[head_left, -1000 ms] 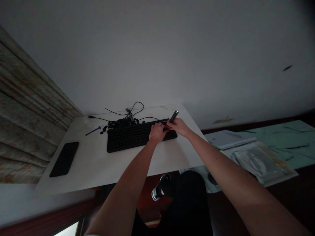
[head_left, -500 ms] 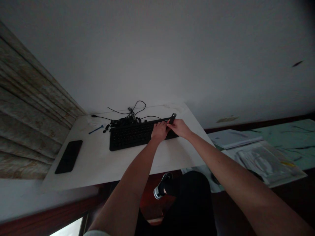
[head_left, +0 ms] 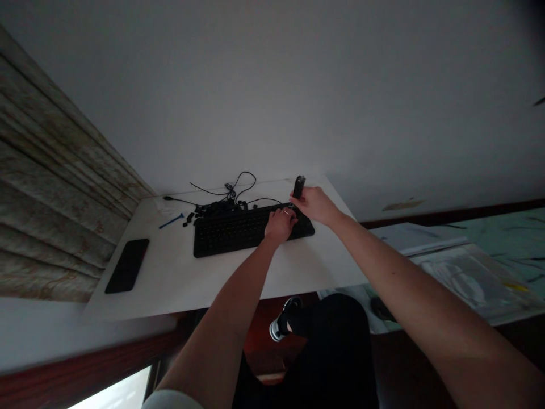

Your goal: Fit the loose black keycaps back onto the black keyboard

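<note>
A black keyboard (head_left: 230,232) lies on the white desk, with the key area at its right end partly hidden by my hands. My left hand (head_left: 280,224) rests on the right part of the keyboard, its fingers bent down and pressing on it; a ring shows on one finger. Above the far right edge, my right hand (head_left: 315,203) is closed around a short black tool, which looks like a keycap puller (head_left: 299,186), its handle sticking upward. The small details at its lower end are hard to make out. Loose black keycaps (head_left: 190,218) lie behind and left of the keyboard.
A tangled black cable (head_left: 232,190) runs behind the keyboard. To the left are a blue stick-like tool (head_left: 171,221) and a dark phone (head_left: 128,266). A curtain (head_left: 55,187) borders the left side; papers and a clear bag (head_left: 464,278) lie at right.
My right hand has lifted up and away from my left hand, with the black tool now higher and more upright. My left hand stays on the keyboard. The view has shifted slightly.
</note>
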Available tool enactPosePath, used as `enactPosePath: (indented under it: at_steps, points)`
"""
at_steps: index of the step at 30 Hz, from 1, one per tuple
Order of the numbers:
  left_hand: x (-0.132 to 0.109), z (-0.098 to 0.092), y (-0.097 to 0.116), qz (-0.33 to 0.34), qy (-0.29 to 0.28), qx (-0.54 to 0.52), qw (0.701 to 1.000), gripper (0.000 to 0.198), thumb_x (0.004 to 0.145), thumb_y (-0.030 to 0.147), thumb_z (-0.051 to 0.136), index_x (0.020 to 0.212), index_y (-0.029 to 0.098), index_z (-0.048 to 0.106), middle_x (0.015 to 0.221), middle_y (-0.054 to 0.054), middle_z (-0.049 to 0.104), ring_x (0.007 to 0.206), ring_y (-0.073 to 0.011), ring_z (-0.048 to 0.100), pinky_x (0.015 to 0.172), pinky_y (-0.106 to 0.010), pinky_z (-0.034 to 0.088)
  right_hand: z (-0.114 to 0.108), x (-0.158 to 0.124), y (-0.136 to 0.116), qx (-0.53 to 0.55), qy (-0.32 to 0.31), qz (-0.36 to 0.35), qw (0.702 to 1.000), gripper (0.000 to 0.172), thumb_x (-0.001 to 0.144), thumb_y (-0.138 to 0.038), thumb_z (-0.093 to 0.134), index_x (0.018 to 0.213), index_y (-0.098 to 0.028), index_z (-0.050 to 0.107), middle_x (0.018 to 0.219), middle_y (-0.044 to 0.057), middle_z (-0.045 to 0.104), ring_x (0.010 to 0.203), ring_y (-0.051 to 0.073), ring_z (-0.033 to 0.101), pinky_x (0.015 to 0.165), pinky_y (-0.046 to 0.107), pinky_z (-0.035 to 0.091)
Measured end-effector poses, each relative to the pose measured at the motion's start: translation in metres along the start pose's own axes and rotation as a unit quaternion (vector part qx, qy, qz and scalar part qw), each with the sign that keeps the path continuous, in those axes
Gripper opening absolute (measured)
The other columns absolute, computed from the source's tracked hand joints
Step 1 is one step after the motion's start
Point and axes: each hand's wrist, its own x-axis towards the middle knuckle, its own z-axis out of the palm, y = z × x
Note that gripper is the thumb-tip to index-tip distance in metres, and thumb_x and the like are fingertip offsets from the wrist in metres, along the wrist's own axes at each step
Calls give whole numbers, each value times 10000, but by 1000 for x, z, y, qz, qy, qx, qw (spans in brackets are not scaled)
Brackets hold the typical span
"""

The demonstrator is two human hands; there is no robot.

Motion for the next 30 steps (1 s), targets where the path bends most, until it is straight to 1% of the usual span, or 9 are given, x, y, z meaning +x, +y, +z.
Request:
enactPosePath:
  at_steps: [2,4,7,11,12,17,22,26,30]
  points:
    - [0,0,-1,-13,14,-29,999,193,1018,314,492,1100,233,646,1162,-60,666,1114,-243,569,981,-406,419,-5,6,6,60,35,53,996,130,835,-281,690,840,-153,711,750,67,722,721,205,710,697,288,550]
    - [0,0,-2,-22,40,-59,997,189,1018,294,494,1069,227,663,1115,-57,678,1083,-233,583,970,-392,431,-4,2,21,161,93,129,974,165,840,-310,683,844,-146,698,719,61,713,676,189,707,628,272,562]
    - [0,3,-4,-27,85,-100,991,187,1014,253,500,1033,201,679,1073,-66,683,1051,-219,596,963,-363,448,10,-23,46,295,182,237,908,211,801,-348,713,811,-140,679,704,60,716,620,166,695,556,245,559]
    - [2,8,-8,-28,121,-145,982,189,1000,196,509,1013,174,696,1050,-84,684,1042,-212,602,978,-338,460,40,-63,70,378,247,322,832,258,749,-395,732,777,-146,674,710,81,736,564,173,681,503,256,545]
    - [2,9,-8,-29,125,-154,980,193,996,185,508,1011,173,700,1049,-86,686,1045,-213,603,984,-338,462,46,-70,73,376,258,324,829,279,742,-417,735,765,-146,677,710,88,739,578,183,687,520,268,552]
    - [2,9,-8,-48,144,-224,963,186,966,142,537,986,180,718,1052,-80,702,1050,-201,624,999,-329,468,61,-84,80,293,273,297,867,388,739,-528,715,731,-140,707,691,104,736,620,219,701,589,312,566]
    - [6,-10,-13,-121,148,-343,920,146,931,159,589,971,170,729,1011,-64,740,957,-181,666,933,-305,497,61,-82,82,268,275,294,875,419,752,-563,682,761,-145,703,666,94,728,623,227,704,588,313,562]
    - [2,-42,-45,-132,117,-333,926,143,915,184,605,967,172,737,1006,-62,756,935,-179,675,922,-303,501,61,-83,83,255,270,292,881,422,764,-568,667,776,-147,700,644,85,717,633,227,704,588,307,557]
    - [-16,-80,-101,-171,82,-205,960,186,886,142,579,981,174,735,1023,-62,757,957,-189,675,944,-318,496,61,-83,81,250,273,295,881,399,767,-545,672,771,-147,698,641,84,714,614,225,696,593,313,555]
